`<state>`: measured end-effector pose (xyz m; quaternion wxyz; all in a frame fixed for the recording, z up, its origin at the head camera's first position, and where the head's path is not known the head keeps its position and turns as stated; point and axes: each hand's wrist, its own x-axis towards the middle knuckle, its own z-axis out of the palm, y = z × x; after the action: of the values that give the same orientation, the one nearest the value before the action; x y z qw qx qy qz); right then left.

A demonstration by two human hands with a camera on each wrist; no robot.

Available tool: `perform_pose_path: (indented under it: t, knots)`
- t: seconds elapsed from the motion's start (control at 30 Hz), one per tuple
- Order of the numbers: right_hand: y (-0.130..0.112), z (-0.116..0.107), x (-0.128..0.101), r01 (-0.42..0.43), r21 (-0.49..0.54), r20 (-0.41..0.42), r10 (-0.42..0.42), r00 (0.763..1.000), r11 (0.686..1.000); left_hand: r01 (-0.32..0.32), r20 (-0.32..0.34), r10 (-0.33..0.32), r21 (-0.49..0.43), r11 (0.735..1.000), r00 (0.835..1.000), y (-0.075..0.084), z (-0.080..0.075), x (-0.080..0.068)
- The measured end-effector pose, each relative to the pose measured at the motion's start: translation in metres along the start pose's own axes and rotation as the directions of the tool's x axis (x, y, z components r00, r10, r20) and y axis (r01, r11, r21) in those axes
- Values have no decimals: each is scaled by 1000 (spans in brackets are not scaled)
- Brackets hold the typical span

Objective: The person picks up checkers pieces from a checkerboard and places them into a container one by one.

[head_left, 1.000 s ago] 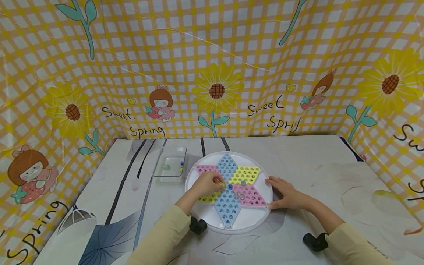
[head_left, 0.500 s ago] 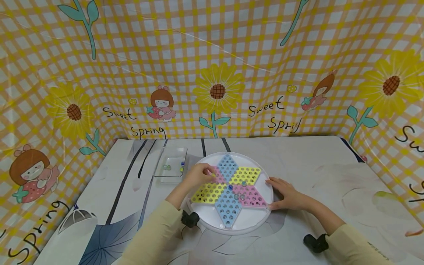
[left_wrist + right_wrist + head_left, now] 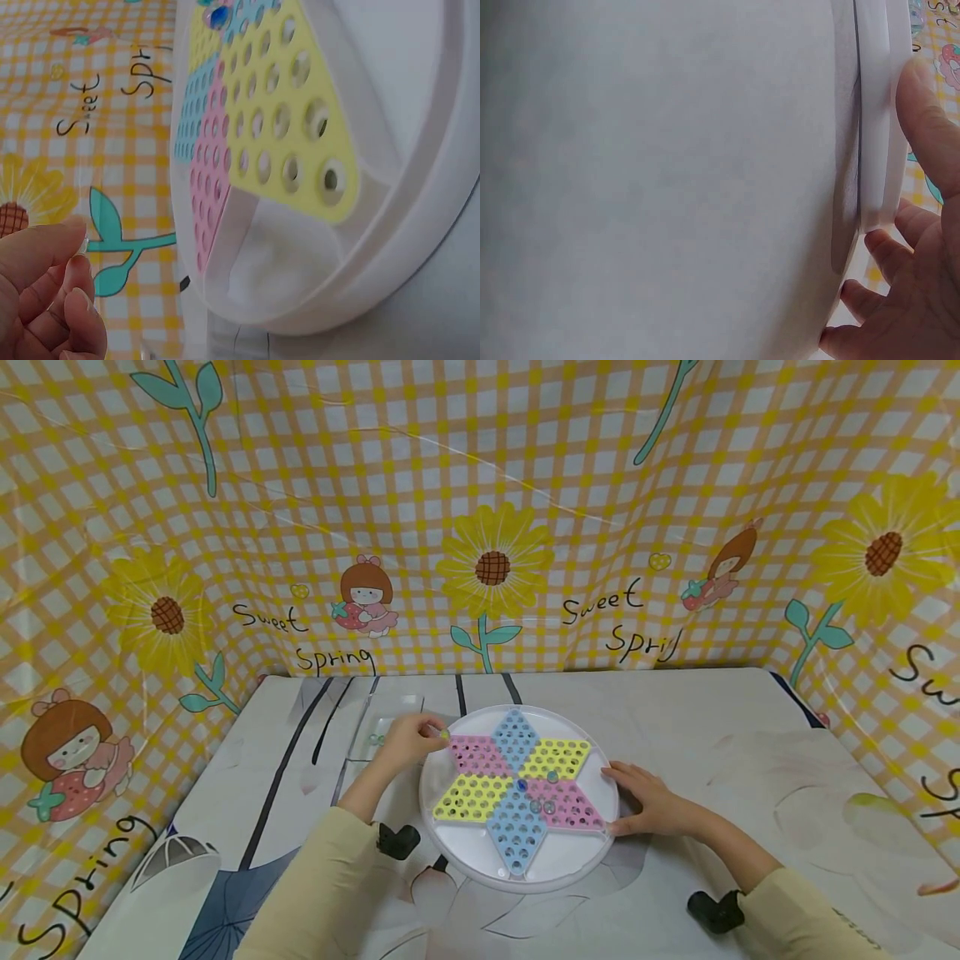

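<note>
A round white board (image 3: 459, 852) with a six-pointed star of blue, pink and yellow hole fields lies in the middle of the table. Several glass marbles (image 3: 542, 806) sit in holes near its centre. My left hand (image 3: 408, 739) hovers at the board's far-left edge, beside a clear tray (image 3: 375, 745), and pinches a small greenish marble (image 3: 444, 735) between thumb and fingertips. In the left wrist view the left hand (image 3: 45, 296) is curled at the lower left, next to the board (image 3: 420, 225). My right hand (image 3: 645, 797) rests against the board's right rim, its fingers (image 3: 896, 251) touching the rim (image 3: 877, 112).
The clear tray holds a few marbles (image 3: 377, 740). A sunflower-print cloth (image 3: 491, 564) walls the table at the back and both sides. The table cover (image 3: 712, 735) is pale with dark stripes (image 3: 281, 768) on the left. Black wrist cameras (image 3: 397, 841) sit under both forearms.
My left hand lifted a marble off the board's centre and carried it left and away, to the board's far-left edge near the tray. The right hand stayed on the rim.
</note>
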<state>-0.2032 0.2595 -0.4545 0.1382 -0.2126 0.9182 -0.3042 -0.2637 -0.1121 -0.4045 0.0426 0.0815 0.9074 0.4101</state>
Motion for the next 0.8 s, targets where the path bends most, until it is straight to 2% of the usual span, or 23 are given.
perform_pose_path:
  t: [0.2,0.53,0.8]
  knots:
    - [0,1,-1,3,-5,-4,-3,1000,1000,22,-38,-21,15,1000,999,-6,-15,2]
    - [-1,1,0,-11,-3,4,11,1000,1000,60,-31,-61,-6,998,998,-14,-39,0]
    - [-1,0,0,-13,12,0,13,1000,1000,74,-36,-74,-3,997,997,-23,-49,-4]
